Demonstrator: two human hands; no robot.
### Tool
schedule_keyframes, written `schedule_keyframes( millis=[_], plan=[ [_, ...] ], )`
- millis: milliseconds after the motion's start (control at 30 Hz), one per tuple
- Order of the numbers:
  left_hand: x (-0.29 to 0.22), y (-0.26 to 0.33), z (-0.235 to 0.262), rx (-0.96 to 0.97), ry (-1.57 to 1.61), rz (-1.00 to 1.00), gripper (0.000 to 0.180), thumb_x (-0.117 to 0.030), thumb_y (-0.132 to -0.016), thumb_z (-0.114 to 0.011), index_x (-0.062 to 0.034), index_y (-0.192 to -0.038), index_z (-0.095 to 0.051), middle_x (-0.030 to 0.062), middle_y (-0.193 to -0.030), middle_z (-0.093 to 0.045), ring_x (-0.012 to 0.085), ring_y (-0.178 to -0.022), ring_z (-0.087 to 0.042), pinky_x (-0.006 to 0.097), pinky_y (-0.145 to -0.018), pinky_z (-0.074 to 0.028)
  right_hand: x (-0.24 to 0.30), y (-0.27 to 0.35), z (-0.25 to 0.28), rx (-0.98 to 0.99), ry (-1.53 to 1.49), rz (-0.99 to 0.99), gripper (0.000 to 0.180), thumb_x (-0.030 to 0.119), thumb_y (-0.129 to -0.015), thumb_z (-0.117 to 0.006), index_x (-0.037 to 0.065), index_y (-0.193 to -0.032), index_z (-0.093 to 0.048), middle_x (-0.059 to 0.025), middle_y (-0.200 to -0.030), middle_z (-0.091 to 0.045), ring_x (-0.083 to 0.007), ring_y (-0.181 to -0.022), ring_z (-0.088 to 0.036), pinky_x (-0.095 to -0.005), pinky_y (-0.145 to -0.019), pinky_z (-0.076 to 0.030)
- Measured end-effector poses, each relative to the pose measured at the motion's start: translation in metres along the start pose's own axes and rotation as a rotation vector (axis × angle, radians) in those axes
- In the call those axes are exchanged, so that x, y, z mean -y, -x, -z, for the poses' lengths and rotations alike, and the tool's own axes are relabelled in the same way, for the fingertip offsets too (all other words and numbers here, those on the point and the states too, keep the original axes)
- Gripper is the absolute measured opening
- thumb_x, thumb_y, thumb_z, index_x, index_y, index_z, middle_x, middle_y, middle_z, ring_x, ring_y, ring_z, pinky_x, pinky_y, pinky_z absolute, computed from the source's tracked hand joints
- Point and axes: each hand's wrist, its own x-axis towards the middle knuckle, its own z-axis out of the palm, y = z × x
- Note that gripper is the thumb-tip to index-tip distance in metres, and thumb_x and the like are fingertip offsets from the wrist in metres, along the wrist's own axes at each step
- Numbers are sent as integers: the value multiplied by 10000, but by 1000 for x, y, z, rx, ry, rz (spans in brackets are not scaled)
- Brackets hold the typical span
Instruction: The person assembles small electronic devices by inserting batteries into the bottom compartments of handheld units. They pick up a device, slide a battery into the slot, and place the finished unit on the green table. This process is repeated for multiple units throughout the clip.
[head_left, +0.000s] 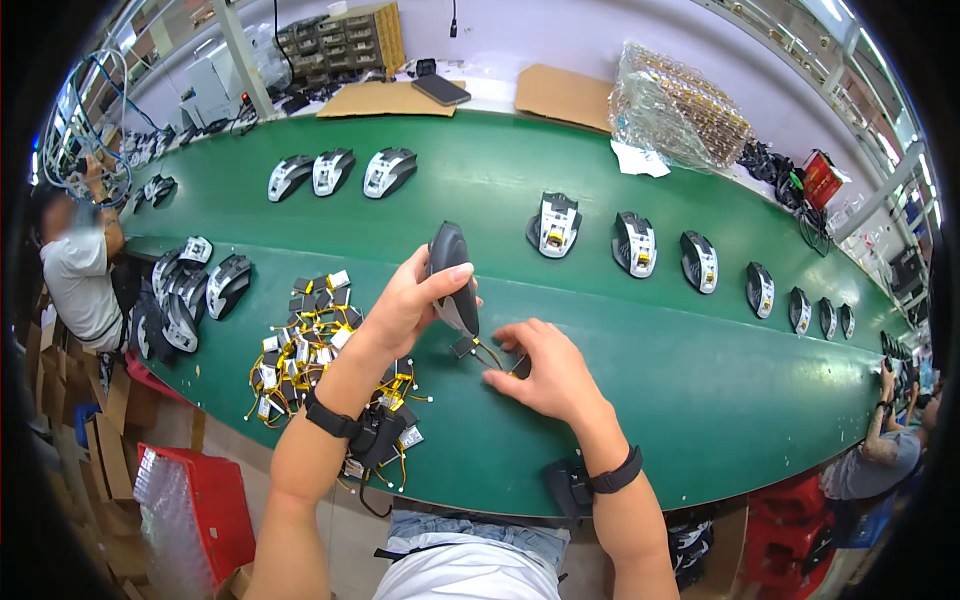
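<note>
Near the front edge of the green bench (620, 400), the left hand (405, 305) grips a dark grey plastic mouse shell (452, 275), tilted upright above the surface. The right hand (545, 370) rests on the bench, its fingers pinching a small black component on thin wires (480, 350) leading up to the shell. This looks like the wiring step; next, the part likely needs careful seating inside the shell.

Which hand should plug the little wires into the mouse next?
Probably the right hand: its fingertips already touch the small wired part on the green belt, just beside the mouse shell. The left hand is busy gripping that shell upright.
</note>
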Motion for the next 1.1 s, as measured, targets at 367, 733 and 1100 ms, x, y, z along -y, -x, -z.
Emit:
schedule_keyframes(
  millis=[367, 733, 1100],
  plan=[
    [6, 2, 4, -76, -66, -76, 562, -307, -833, -735, -41, -1239, -452, 94, -989, -620, 210, -930, -650, 351, -826, -527, -9, -7, -13, -127, -347, -162, 148, 128, -774, -736, 58, -852, -631, -73, -804, -600, -278, -780, -608, -398, -695, -487],
    [15, 4, 3, -144, -65, -119, 471, -290, -849, -734, -54, -1158, -469, 80, -975, -609, 188, -879, -651, 342, -787, -554, 9, -8, -27, -145, -29, 82, 126, 110, -846, -687, 37, -908, -605, -76, -804, -622, -259, -773, -623, -342, -702, -495],
    [11, 10, -4, -75, 284, -31, 389, -358, -942, -608, -50, -1166, -534, 89, -1035, -661, 228, -971, -671, 418, -877, -552, 20, -1, -4, -154, -971, -238, 109, 96, -928, -639, 0, -965, -603, 2, -828, -618, -49, -756, -566, -202, -687, -459]
  ],
)
